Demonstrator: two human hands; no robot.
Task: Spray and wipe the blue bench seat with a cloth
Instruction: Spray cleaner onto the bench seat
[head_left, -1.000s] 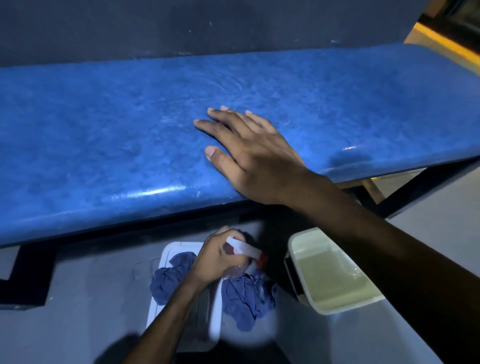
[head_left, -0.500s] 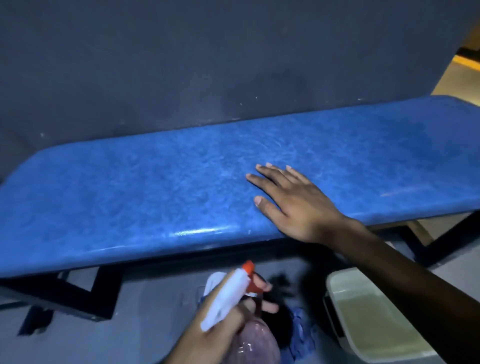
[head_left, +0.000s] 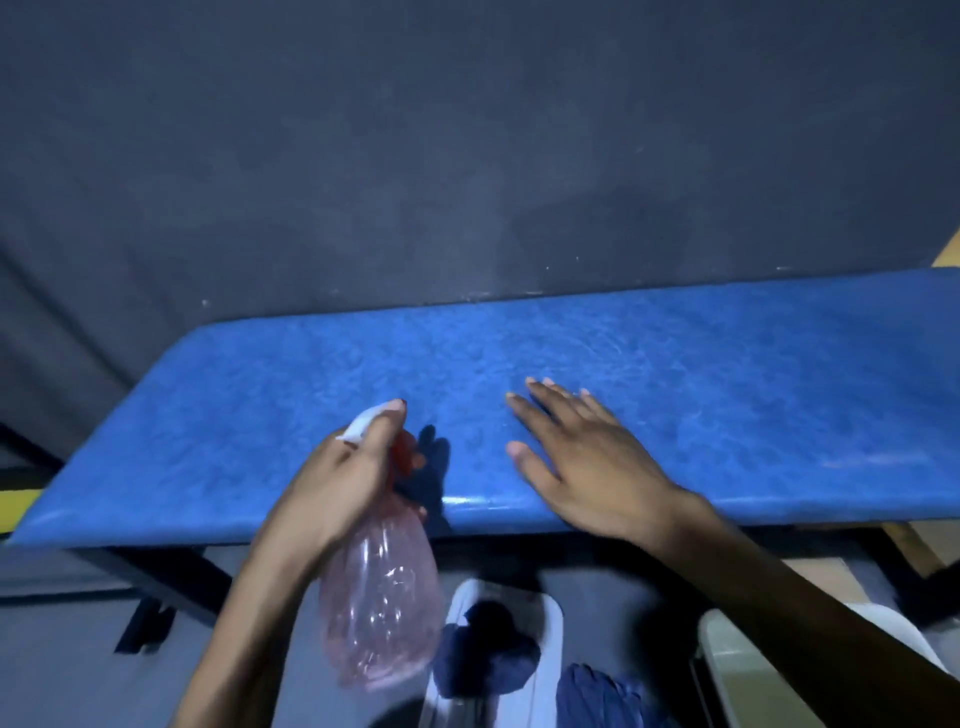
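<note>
The blue bench seat (head_left: 727, 374) runs across the middle of the view against a dark wall. My left hand (head_left: 337, 483) grips a clear pinkish spray bottle (head_left: 384, 603) with a white and red trigger head, held over the seat's front edge with its nozzle toward the seat. My right hand (head_left: 587, 457) lies flat on the seat with its fingers spread, empty. Dark blue cloths (head_left: 483, 660) lie on the floor below, one in a white tray (head_left: 553, 623).
A dark grey wall (head_left: 467, 156) rises directly behind the bench. A pale basin (head_left: 727, 670) stands on the floor at the lower right, partly hidden by my right arm. Black bench legs (head_left: 156, 587) reach the floor at the left.
My left hand has lifted the spray bottle from the floor tray up to the seat's front edge. The view has tilted upward. My right hand stays flat on the seat.
</note>
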